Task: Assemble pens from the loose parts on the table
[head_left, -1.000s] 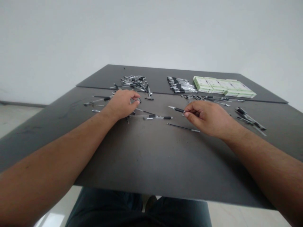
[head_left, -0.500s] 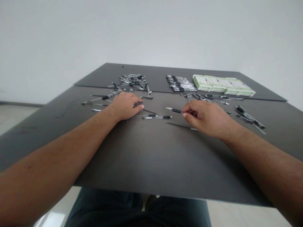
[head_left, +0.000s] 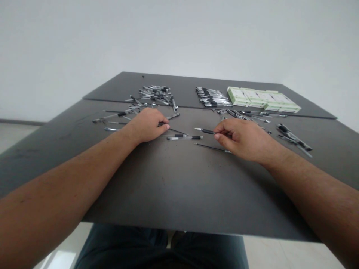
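My left hand (head_left: 150, 125) rests low over the table on the left, thumb and fingers closed around one end of a thin dark pen refill (head_left: 179, 131). In my right hand (head_left: 238, 138), a pen barrel (head_left: 207, 131) with a black grip and pale pointed tip is pinched, its tip facing left. Between the hands lies a clear pen (head_left: 182, 138) with a black grip, and another pen's grip shows just behind it. Below the right hand's fingers, another dark refill (head_left: 210, 147) lies on the table, its right end hidden by the hand.
Loose pen parts (head_left: 157, 93) are heaped at the back left. A neat row of pens (head_left: 213, 98) lies beside green-and-white boxes (head_left: 263, 100) at the back right. More parts (head_left: 246, 114) lie behind my right hand, and several pens (head_left: 294, 137) to its right. A seam crosses the dark table (head_left: 168, 186).
The view has shifted slightly. A short clear pen piece beyond my left fingertips has turned to a slant. Both hands hold almost the same positions, with the barrel still in my right.
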### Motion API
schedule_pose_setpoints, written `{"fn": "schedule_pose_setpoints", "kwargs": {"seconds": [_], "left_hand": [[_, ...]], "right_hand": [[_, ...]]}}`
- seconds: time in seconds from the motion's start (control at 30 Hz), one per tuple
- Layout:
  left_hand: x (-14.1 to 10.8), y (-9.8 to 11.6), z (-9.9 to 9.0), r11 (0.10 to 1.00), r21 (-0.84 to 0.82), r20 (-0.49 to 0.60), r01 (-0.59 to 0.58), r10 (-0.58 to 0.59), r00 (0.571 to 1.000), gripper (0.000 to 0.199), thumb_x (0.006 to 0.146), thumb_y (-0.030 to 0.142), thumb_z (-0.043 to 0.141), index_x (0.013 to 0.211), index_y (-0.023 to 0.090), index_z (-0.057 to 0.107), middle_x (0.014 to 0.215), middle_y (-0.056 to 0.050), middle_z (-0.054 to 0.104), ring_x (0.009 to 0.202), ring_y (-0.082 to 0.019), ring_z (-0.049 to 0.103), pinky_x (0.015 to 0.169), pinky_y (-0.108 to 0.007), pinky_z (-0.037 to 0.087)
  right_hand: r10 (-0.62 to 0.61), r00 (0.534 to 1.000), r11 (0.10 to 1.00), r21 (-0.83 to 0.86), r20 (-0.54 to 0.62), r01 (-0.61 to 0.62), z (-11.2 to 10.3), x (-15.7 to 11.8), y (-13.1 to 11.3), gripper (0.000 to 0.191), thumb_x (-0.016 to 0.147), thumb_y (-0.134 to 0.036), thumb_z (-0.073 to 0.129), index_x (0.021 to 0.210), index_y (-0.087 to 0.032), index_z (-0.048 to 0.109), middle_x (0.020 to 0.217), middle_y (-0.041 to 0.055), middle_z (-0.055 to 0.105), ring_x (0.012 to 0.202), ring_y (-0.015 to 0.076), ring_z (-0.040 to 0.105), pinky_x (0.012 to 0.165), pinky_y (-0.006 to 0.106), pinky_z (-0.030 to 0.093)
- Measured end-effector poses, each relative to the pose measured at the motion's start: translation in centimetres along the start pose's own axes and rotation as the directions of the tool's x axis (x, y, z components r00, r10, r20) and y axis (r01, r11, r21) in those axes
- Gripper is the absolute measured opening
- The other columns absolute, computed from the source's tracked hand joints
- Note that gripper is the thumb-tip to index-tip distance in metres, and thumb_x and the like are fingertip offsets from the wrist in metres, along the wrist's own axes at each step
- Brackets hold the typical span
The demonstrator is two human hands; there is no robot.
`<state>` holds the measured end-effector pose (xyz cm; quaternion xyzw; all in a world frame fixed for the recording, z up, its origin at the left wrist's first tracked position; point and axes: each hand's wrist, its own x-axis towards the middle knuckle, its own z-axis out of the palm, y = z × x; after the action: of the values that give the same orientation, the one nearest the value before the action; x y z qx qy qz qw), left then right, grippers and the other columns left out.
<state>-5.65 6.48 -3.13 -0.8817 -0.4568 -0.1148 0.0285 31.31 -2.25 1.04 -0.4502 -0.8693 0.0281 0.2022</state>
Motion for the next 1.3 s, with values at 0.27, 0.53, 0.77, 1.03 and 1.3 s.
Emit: {"fn": "schedule_pose_setpoints", "kwargs": {"seconds": [0.27, 0.53, 0.77, 1.03, 1.3], "left_hand": [[-0.7, 0.7, -1.1, 0.995, -0.081, -0.153, 0.054, -0.066, 0.986, 0.04, 0.105, 0.042, 0.064, 0.122, 0.024, 0.095, 0.13, -0.015, 0.093, 0.134, -0.039, 0.082, 0.127, -0.058, 0.061], [-1.7, 4.7, -1.2, 0.955, -0.239, -0.229, -0.175, 0.12, 0.966, 0.034, 0.106, 0.022, 0.053, 0.11, 0.023, 0.087, 0.119, -0.011, 0.091, 0.121, -0.031, 0.084, 0.115, -0.049, 0.066], [-2.1, 6.0, -1.7, 0.929, -0.295, -0.235, -0.224, 0.157, 0.959, 0.029, 0.107, 0.023, 0.054, 0.106, 0.025, 0.083, 0.115, -0.009, 0.09, 0.116, -0.03, 0.084, 0.111, -0.049, 0.066], [-2.2, 6.6, -1.8, 0.908, -0.325, -0.196, -0.265, 0.209, 0.958, 0.027, 0.106, 0.025, 0.055, 0.105, 0.027, 0.082, 0.113, -0.008, 0.09, 0.116, -0.03, 0.083, 0.111, -0.05, 0.066], [-2.2, 6.8, -1.6, 0.903, -0.348, -0.149, -0.25, 0.21, 0.966, 0.027, 0.106, 0.023, 0.056, 0.105, 0.027, 0.082, 0.114, -0.008, 0.089, 0.117, -0.03, 0.083, 0.113, -0.05, 0.066]], "right_hand": [[0.015, 1.0, 1.0, 0.004, 0.012, -0.015, -0.1, 0.0, 0.0, 0.016, 0.104, -0.034, 0.069, 0.105, -0.026, 0.083, 0.09, 0.0054, 0.085, 0.08, 0.0257, 0.077, 0.076, 0.037, 0.054], [0.005, 1.0, 1.0, -0.007, 0.012, -0.005, -0.1, 0.0, -0.1, 0.017, 0.105, -0.033, 0.069, 0.107, -0.025, 0.084, 0.094, 0.0059, 0.087, 0.082, 0.0253, 0.077, 0.076, 0.036, 0.052], [0.007, 1.0, 1.0, 0.003, 0.022, -0.007, 0.1, 0.0, -0.1, 0.02, 0.106, -0.033, 0.068, 0.108, -0.024, 0.085, 0.093, 0.0058, 0.086, 0.081, 0.0241, 0.075, 0.076, 0.036, 0.051], [0.01, 0.998, 1.0, 0.0, 0.054, -0.01, 0.1, 0.0, -0.2, 0.021, 0.106, -0.034, 0.068, 0.11, -0.025, 0.086, 0.094, 0.0058, 0.086, 0.082, 0.0243, 0.075, 0.077, 0.036, 0.051], [-0.058, 0.994, 0.998, 0.04, 0.092, 0.055, 0.4, 0.0, -0.2, 0.018, 0.106, -0.03, 0.069, 0.109, -0.025, 0.086, 0.098, 0.0058, 0.087, 0.084, 0.0236, 0.074, 0.079, 0.035, 0.051]]}}
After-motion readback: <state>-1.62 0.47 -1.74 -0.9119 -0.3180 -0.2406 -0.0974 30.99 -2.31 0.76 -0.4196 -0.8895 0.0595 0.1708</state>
